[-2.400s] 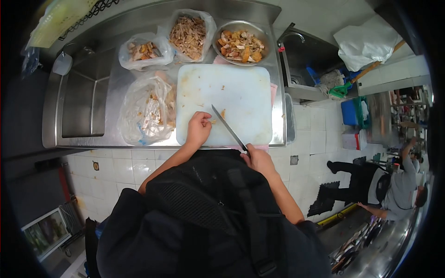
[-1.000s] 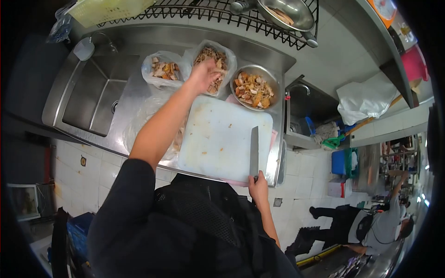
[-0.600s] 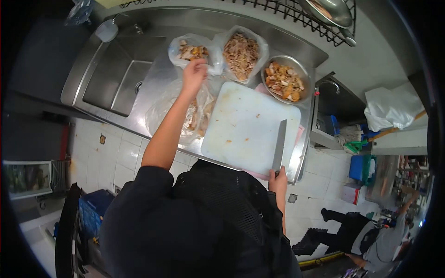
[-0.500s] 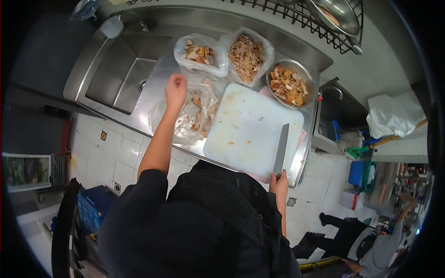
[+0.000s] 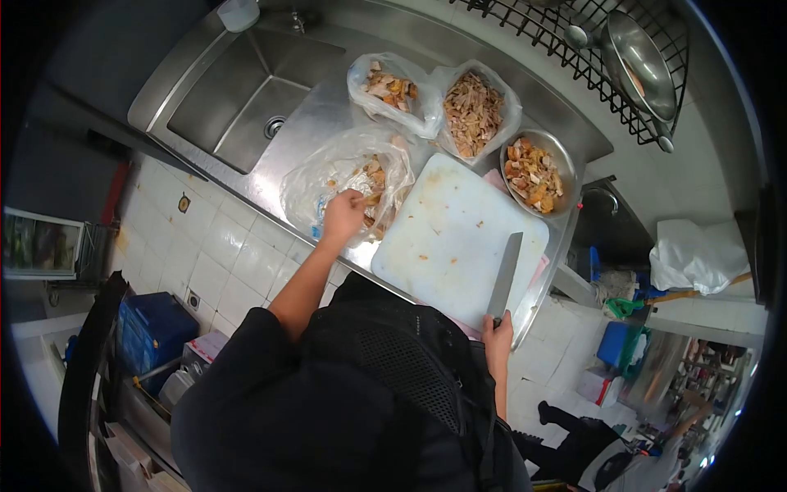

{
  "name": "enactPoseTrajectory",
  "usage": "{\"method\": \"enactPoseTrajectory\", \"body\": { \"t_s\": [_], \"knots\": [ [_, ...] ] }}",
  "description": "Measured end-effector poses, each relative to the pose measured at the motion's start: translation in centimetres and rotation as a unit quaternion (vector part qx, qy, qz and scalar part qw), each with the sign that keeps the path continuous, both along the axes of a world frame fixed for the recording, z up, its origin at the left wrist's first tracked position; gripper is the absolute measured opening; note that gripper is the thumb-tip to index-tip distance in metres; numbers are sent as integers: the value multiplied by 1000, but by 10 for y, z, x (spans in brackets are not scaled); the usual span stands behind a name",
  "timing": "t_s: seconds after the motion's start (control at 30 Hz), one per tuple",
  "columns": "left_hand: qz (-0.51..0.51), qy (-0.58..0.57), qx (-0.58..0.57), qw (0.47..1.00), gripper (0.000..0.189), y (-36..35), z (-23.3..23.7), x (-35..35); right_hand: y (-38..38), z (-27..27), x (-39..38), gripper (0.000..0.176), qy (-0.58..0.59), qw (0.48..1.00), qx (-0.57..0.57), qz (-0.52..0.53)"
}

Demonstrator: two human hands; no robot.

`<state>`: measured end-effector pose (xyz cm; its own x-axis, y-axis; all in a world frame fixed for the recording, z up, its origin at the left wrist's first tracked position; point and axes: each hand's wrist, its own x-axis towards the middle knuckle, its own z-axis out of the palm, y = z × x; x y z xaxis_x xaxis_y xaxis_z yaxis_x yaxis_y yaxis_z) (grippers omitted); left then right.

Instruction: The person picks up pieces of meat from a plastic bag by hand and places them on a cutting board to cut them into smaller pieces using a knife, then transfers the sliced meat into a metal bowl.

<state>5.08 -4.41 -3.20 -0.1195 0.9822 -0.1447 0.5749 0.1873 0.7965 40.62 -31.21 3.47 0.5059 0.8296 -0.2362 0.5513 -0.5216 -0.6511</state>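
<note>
Steel counter (image 5: 305, 123); knife (image 5: 506, 275) slants tip-away over board (image 5: 451, 234); right hand (image 5: 498, 338) clenches handle (image 5: 496, 321); left hand (image 5: 343, 216) grip unclear.

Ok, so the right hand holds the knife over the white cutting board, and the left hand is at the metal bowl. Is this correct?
Not fully: the head view shows the left hand at the clear plastic bag beside the white cutting board, not at the metal bowl. The right hand does hold the knife over the board.
</note>
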Motion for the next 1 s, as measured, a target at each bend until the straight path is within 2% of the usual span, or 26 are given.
{"method": "enactPoseTrajectory", "body": {
  "t_s": [0.1,0.17,0.2,0.27,0.47,0.6,0.67,0.7,0.73,0.77,0.8,0.87,0.9,0.93,1.0],
  "knots": [
    [18,-23,49,998,23,13,2,-32,2,3,-5,31,2,1000,-22,-21],
    [71,-261,-32,962,18,23,16,-47,2,3,-8,32,2,999,-16,-32],
    [66,-259,-31,963,18,27,26,-51,2,4,-9,34,-3,999,-10,-37],
    [38,-352,-75,932,16,32,50,-54,2,4,-10,36,-3,999,-5,-42],
    [-33,-413,-113,903,17,32,108,-12,-3,-10,-4,44,-12,999,-2,-42],
    [-131,-399,-145,896,13,13,107,57,-3,-9,-6,44,-58,998,2,-40],
    [-202,-253,5,946,13,-8,98,99,-3,-6,-6,43,-53,997,-10,-54],
    [-214,-254,-2,943,13,-23,97,117,-2,-4,-6,42,-45,998,-17,-46],
    [-279,-164,106,940,14,-41,97,131,-2,-1,-7,42,-44,997,-21,-57],
    [-336,-72,214,914,16,-56,95,138,-2,2,-9,40,-40,997,-20,-58],
    [-343,-73,210,913,16,-67,84,140,-1,3,-10,39,-34,998,-19,-57],
    [-485,-41,129,864,16,-86,43,141,-2,-1,-9,39,-33,997,-16,-66],
    [-476,-124,64,869,15,-94,33,141,-2,-2,-9,39,-33,998,-18,-57],
    [-490,-121,57,861,15,-95,34,141,-2,0,-9,39,-33,998,-22,-51],
    [-459,-92,23,884,17,-96,35,140,-3,1,-10,38,-22,997,-23,-72]
  ]
}}
